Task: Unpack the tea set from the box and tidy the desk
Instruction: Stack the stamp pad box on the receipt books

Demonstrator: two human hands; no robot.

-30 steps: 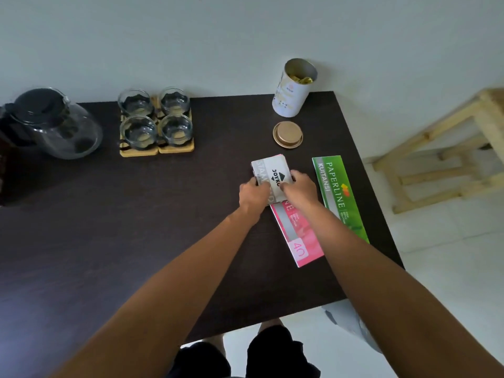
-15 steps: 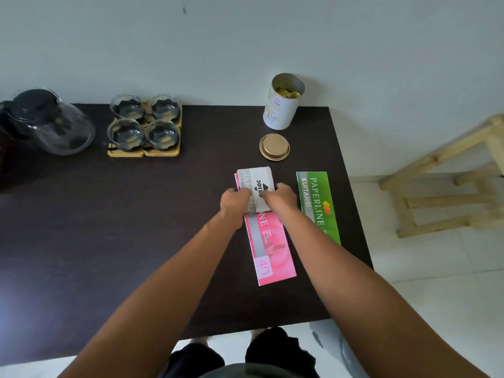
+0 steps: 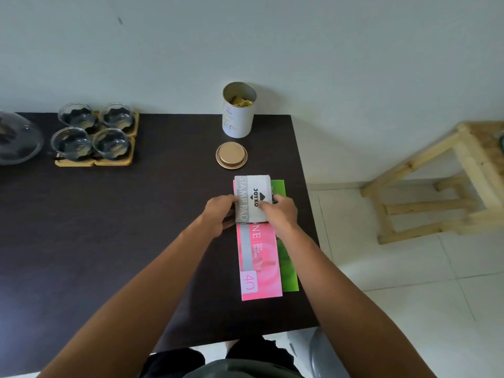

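Observation:
A grey stamp pad box (image 3: 252,196) lies on top of a pink paper pack (image 3: 259,263), which now overlaps a green paper pack (image 3: 286,266) on the dark desk (image 3: 109,241). My left hand (image 3: 221,214) grips the box's left side and my right hand (image 3: 281,211) grips its right side. Several glass cups (image 3: 94,130) sit on wooden coasters at the back left. The glass teapot (image 3: 16,140) is partly cut off at the left edge.
An open white tin (image 3: 238,113) stands at the desk's back edge with its gold lid (image 3: 231,155) lying in front of it. The desk's right edge is close to the paper packs. A wooden stool (image 3: 447,181) stands on the tiled floor to the right.
Both hands have slid the stamp pad box and pink pack to the right, onto the green pack, and squared them with the desk edge. The camera view has shifted right.

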